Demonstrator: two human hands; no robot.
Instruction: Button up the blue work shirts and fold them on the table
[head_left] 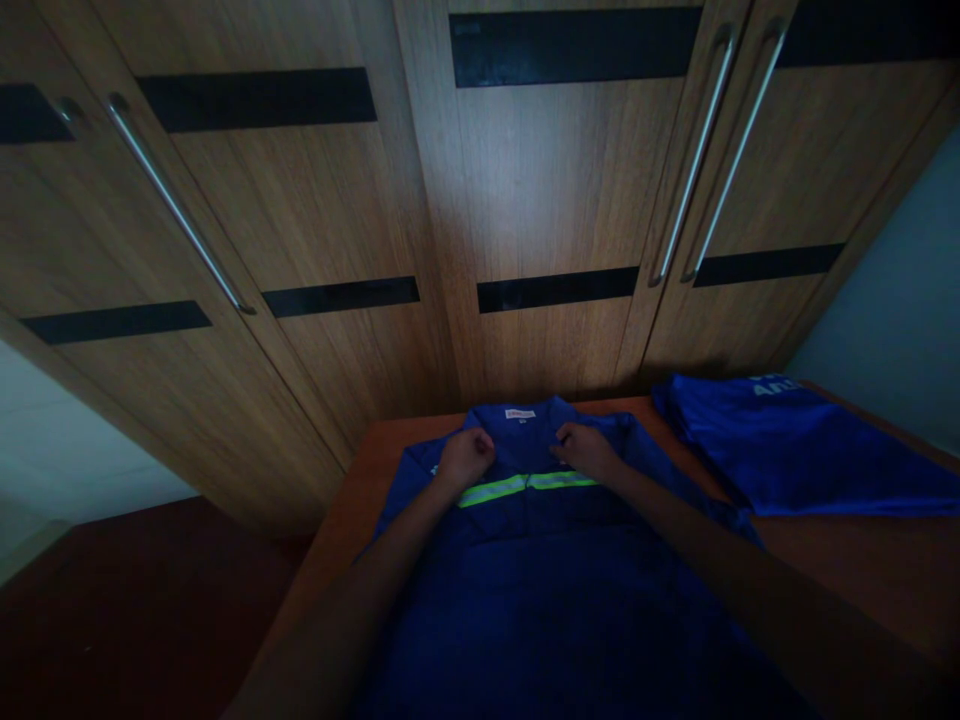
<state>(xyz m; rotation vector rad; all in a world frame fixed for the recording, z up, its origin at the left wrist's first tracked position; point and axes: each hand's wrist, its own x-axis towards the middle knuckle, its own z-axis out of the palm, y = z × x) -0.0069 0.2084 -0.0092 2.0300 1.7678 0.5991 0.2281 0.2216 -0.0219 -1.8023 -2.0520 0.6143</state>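
Note:
A dark blue work jacket (525, 570) lies spread front side up, its collar toward the wardrobe. A yellow-green and silver reflective strip crosses its chest, and a white label shows inside the neck. My left hand (466, 457) is closed in a pinch on the left side of the jacket's collar. On the opposite collar side, my right hand (587, 450) pinches the cloth with bent fingers. Both forearms reach over the jacket, and its lower part fades into shadow.
The jacket rests on a reddish-brown wooden table (356, 450). At the right lies a folded bright blue cloth (817, 450) with white lettering. Behind the table stands a wooden wardrobe (540, 190) with long metal handles. Dark red floor (150, 600) shows at the left.

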